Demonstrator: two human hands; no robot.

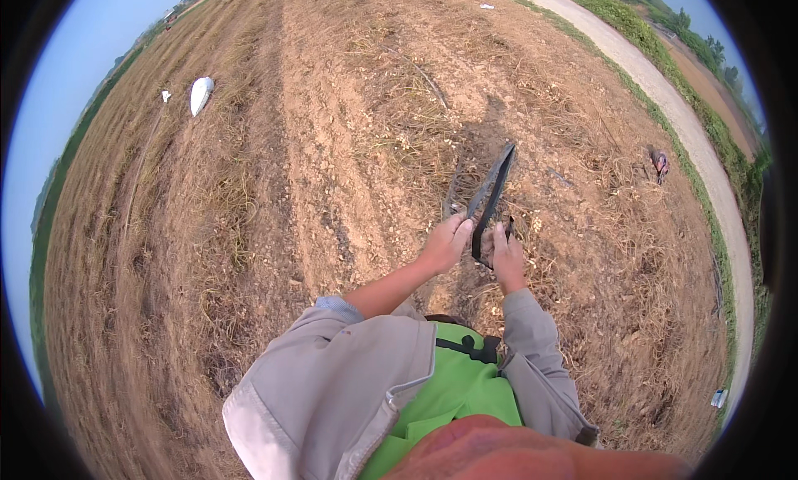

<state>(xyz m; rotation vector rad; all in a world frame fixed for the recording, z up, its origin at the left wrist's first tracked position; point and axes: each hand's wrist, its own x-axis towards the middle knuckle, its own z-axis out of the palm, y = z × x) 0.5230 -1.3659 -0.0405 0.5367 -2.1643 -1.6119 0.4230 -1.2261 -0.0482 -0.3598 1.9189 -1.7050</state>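
A flat, dark strip (pixel 497 181), black to grey and looking like plastic film or flat hose, is folded into a narrow peak in front of me. My left hand (pixel 446 244) closes on the strip's lower left part, thumb on top. Close beside it on the right, my right hand (pixel 506 260) has its fingers curled around the strip's lower right end. The peak points up and away from my body. Just beyond my hands, dry, straw-coloured plants (pixel 411 131) with pale bits lie on brown soil.
Rows of dried plants run across the field (pixel 312 147). A white sack (pixel 200 96) lies at the far left. On the right, a dark reddish item (pixel 660 166) sits near a pale path (pixel 615 52) edged with green. A thin stick (pixel 428 81) lies ahead.
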